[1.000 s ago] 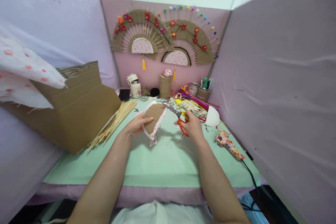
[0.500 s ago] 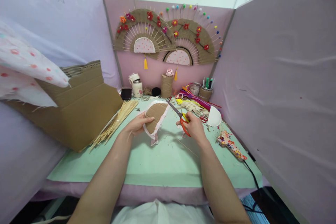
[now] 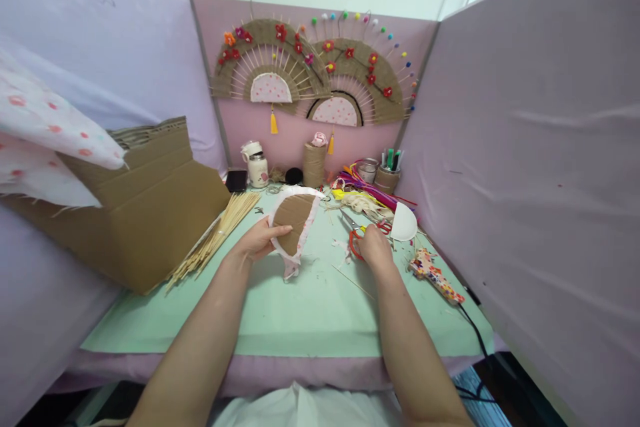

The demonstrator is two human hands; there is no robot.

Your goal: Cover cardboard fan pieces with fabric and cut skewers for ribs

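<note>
My left hand (image 3: 260, 238) grips the fabric-edged cardboard piece (image 3: 291, 219); my right hand (image 3: 376, 247) grips the scissors (image 3: 355, 238); the dangling fabric strip (image 3: 291, 268) could snag the blades

Mint green across the surface (image 3: 305, 320), lilac on the side walls (image 3: 515, 147), pink on the back panel (image 3: 240, 127). Plain brown on the cardboard piece (image 3: 291, 215), pink-dotted white on its fabric edging (image 3: 307, 229). Red and yellow on the handles (image 3: 353, 245) of the scissors (image 3: 347, 219), grey on the blades. Brown on the 2 fans (image 3: 265, 30), red, orange and magenta on the flowers (image 3: 281, 32), yellow on the 2 tassels (image 3: 273, 121). Coral spots over white on the draped cloth (image 3: 45, 123), multicoloured floral print on the glue gun (image 3: 436, 275), black on its cord (image 3: 474, 328)
</note>
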